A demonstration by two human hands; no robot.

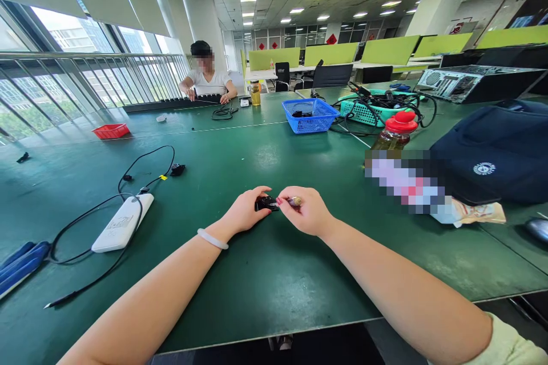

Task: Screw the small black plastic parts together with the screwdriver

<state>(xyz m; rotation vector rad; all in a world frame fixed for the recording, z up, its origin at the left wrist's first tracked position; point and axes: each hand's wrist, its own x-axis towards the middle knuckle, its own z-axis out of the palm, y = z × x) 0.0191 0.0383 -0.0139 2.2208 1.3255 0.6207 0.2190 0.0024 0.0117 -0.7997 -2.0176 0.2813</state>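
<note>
My left hand (245,211), a pale bangle on its wrist, is closed around a small glossy black part (266,203) on the green table. Facing it, my right hand (309,212) pinches a slim tool with a rounded yellowish end (294,201). The tool's front meets or nearly meets the right side of the black part. Its tip is too small to make out, and my fingers hide most of its shaft.
A white soldering station (124,222) with black cables lies left, near blue gloves (23,265). Farther back are a red tray (111,131), a blue basket (309,115) and a green basket of cables (363,108). A red-lidded bottle (396,128) and dark bag (492,151) stand right. A co-worker (208,77) sits opposite.
</note>
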